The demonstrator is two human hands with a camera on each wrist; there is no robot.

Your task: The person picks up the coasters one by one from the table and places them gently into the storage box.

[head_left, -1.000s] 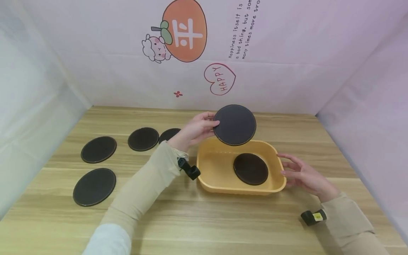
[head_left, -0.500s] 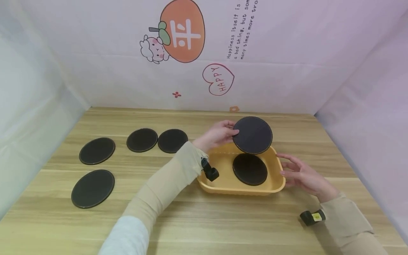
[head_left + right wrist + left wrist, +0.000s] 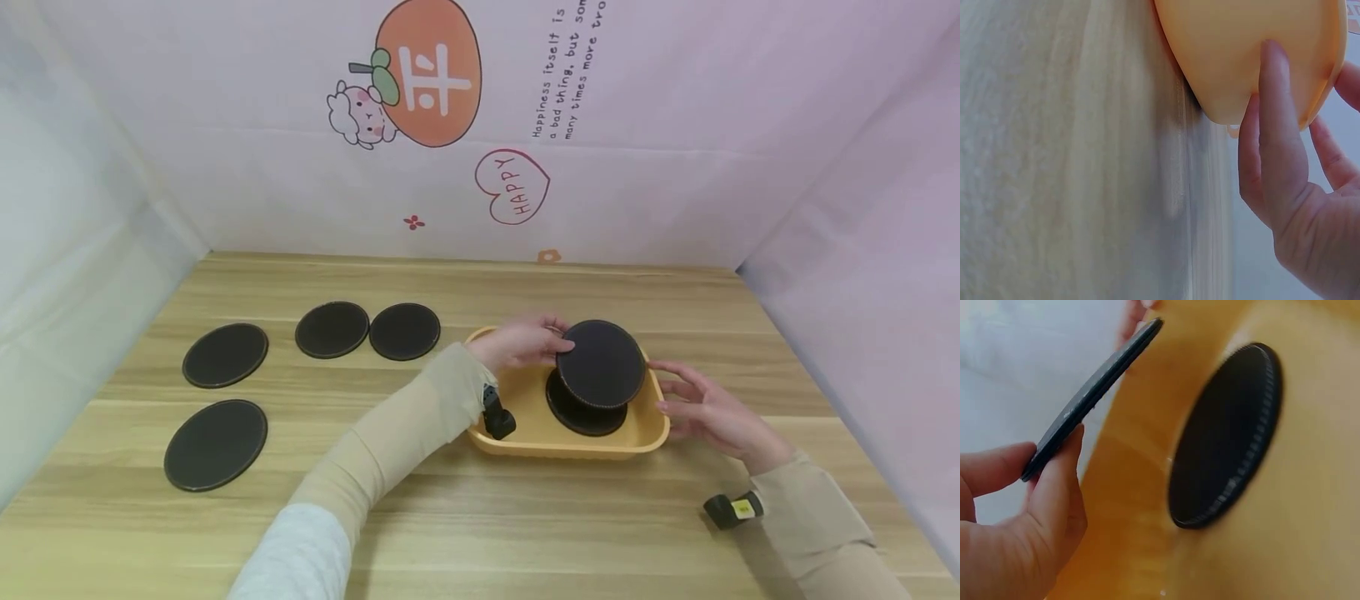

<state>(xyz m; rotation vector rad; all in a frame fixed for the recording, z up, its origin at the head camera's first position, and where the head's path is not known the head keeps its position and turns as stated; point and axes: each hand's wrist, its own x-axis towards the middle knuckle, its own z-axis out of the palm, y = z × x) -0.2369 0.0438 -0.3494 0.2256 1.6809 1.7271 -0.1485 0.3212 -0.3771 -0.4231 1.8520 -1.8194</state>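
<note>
A round black coaster with a stitched edge [image 3: 602, 364] is pinched at its left edge by my left hand [image 3: 525, 342]. It is tilted over a yellow plastic basin [image 3: 517, 447]. In the left wrist view the thumb and fingers hold the coaster [image 3: 1088, 403] nearly edge-on, apart from a second black coaster [image 3: 1229, 437] lying on the basin floor. In the head view the upper coaster partly hides the lower one. My right hand [image 3: 723, 418] is at the basin's right end. In the right wrist view its extended fingers touch the basin's outer wall [image 3: 1222, 56].
Several more black coasters lie flat on the wooden table [image 3: 420, 533] to the left: a near one [image 3: 216, 445], one behind it [image 3: 225, 355], and two side by side [image 3: 332, 330] farther back. White cloth walls with printed drawings [image 3: 427, 75] enclose the table.
My left hand has carried the coaster rightward, then lowered it toward the basin, so it now overlaps the lower coaster in the head view. My right hand has stayed at the basin's end.
</note>
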